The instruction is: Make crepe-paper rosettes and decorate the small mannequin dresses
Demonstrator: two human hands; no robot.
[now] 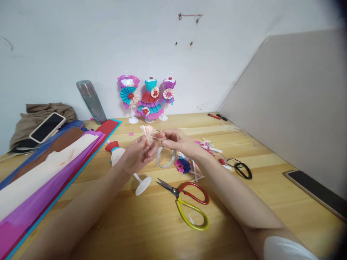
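Observation:
My left hand is closed, pinching the gathered base of a pleated cream paper fan whose folds spread upward. Close beside it, my right hand has its fingers pressed together on a thin strand that runs to the fan's base; whether it is thread or wire I cannot tell. Just under the right fingers stands a roll of white tape on its edge. A small dress stand with a red and white paper dress lies tilted behind my left hand, its round white base showing below.
Scissors with red and yellow handles lie open in front. Paper scraps, a pleated rosette and a black cord loop are right. Coloured paper sheets and a bottle are left; three dressed stands line the wall.

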